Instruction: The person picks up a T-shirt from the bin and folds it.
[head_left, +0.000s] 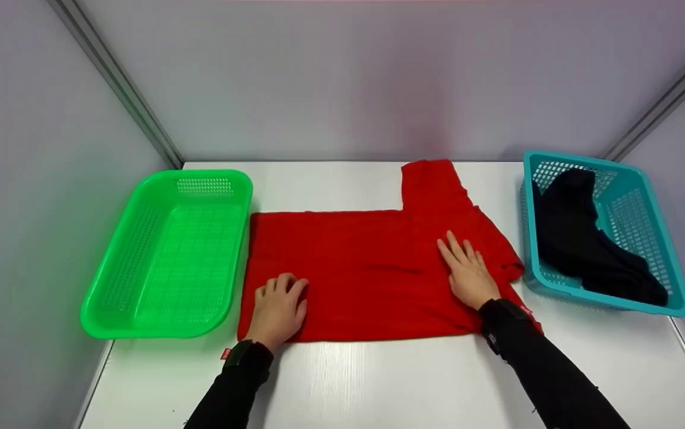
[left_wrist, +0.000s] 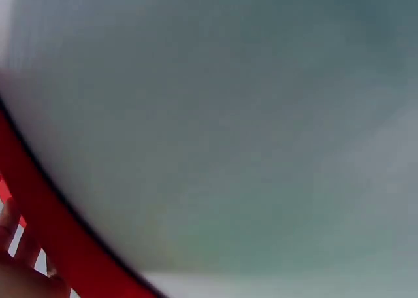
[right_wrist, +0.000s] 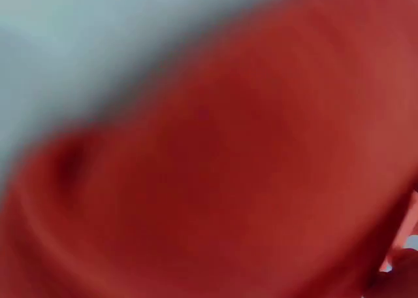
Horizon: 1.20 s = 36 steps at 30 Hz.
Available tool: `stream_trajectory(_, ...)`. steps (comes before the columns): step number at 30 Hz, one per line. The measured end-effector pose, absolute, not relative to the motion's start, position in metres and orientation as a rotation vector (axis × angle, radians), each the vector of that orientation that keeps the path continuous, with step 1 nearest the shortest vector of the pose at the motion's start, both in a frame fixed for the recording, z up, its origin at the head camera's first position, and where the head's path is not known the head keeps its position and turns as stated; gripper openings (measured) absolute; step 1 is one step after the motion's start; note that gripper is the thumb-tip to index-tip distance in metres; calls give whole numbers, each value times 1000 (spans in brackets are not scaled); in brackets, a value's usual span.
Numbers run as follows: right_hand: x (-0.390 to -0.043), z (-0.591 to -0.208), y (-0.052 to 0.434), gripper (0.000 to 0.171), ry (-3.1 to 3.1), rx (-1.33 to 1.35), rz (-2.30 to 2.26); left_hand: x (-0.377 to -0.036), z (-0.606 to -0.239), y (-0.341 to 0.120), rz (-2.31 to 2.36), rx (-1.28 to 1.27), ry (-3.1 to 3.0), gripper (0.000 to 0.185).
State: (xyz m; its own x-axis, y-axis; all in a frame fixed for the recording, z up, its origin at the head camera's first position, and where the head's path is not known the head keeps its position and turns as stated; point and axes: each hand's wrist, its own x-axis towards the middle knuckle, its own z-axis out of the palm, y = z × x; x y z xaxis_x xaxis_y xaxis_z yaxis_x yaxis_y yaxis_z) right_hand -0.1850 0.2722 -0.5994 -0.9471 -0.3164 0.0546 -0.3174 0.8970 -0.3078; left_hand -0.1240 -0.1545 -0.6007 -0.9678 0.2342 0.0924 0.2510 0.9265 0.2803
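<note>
A red garment [head_left: 354, 268] lies flat on the white table [head_left: 378, 381], partly folded, with one sleeve [head_left: 434, 182] reaching toward the back wall. My left hand [head_left: 278, 307] rests on its front left corner, fingers loosely bent on the cloth. My right hand [head_left: 467, 271] lies flat on the right part, fingers straight and spread. The left wrist view is blurred: a strip of red cloth [left_wrist: 52, 232] and fingertips [left_wrist: 13, 229] at the lower left. Blurred red cloth [right_wrist: 228, 174] fills the right wrist view.
An empty green basket [head_left: 166, 253] stands to the left of the garment. A teal basket [head_left: 655, 238] on the right holds a dark garment [head_left: 586, 238]. Grey walls enclose the table on three sides. Bare table lies in front of the garment.
</note>
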Motion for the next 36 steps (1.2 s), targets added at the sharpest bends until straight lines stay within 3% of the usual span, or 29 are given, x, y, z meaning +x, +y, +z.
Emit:
stream_trajectory(5,-185,-595,273,50,-3052,444,500,-143,-592,-158,-520,-294,-2977,41)
stream_trajectory(12,-194,-590,269,52,-2998,308,424,-166,-581,-165,-660,-6,-3116,54)
stream_trajectory(15,-196,-592,268,44,-3019,260,389,-168,-579,-167,-654,65,-3222,57)
stream_trajectory(20,-202,-592,270,14,-2959,369,378,-168,-581,-167,-725,66,-3183,47)
stream_trajectory(22,-204,-592,272,12,-2945,460,366,-167,-582,-167,-725,62,-3160,36)
stream_trajectory(27,-205,-591,275,19,-2981,490,432,-165,-580,-170,-649,68,-3159,28)
stream_trajectory(32,-204,-588,276,65,-3109,300,561,-166,-579,-172,-601,39,-3158,32)
stream_trajectory(34,-204,-586,277,68,-3165,249,575,-166,-580,-173,-584,16,-3135,34)
stream_trajectory(36,-205,-585,278,60,-3190,239,569,-165,-581,-173,-585,4,-3106,39)
